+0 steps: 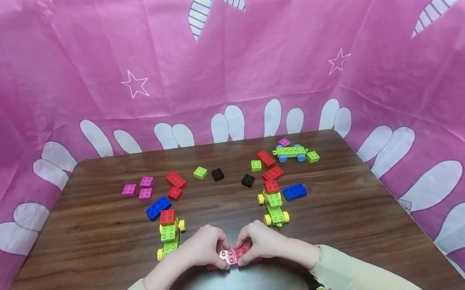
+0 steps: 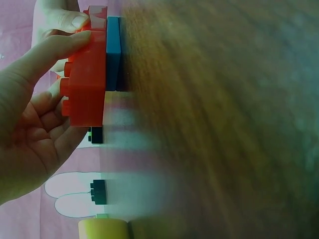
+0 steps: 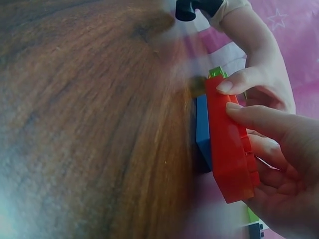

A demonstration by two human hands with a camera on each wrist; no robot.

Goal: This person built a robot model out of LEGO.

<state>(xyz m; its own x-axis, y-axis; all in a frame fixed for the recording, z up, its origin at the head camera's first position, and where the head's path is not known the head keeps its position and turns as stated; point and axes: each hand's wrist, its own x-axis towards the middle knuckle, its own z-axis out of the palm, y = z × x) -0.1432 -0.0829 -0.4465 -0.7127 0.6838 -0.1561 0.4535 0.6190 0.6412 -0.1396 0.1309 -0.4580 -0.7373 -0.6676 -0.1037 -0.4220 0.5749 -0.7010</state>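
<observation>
Near the front edge of the table, my left hand (image 1: 206, 244) and my right hand (image 1: 262, 240) meet over red bricks (image 1: 230, 255). In the left wrist view, the left thumb and fingers pinch a long red brick (image 2: 87, 84), and a seam divides it from more red at the far end. Beneath the red lies a blue brick (image 2: 113, 55), low on the table. My right hand pinches the red brick (image 3: 229, 149) on its side in the right wrist view, with the blue brick (image 3: 203, 132) underneath.
Green cars with yellow wheels stand left (image 1: 168, 236) and right (image 1: 275, 209), each carrying red and green bricks. Farther back are a green car with blue wheels (image 1: 290, 152), blue bricks (image 1: 159, 208) (image 1: 295, 192), black bricks (image 1: 217, 174), and several pink bricks (image 1: 145, 193).
</observation>
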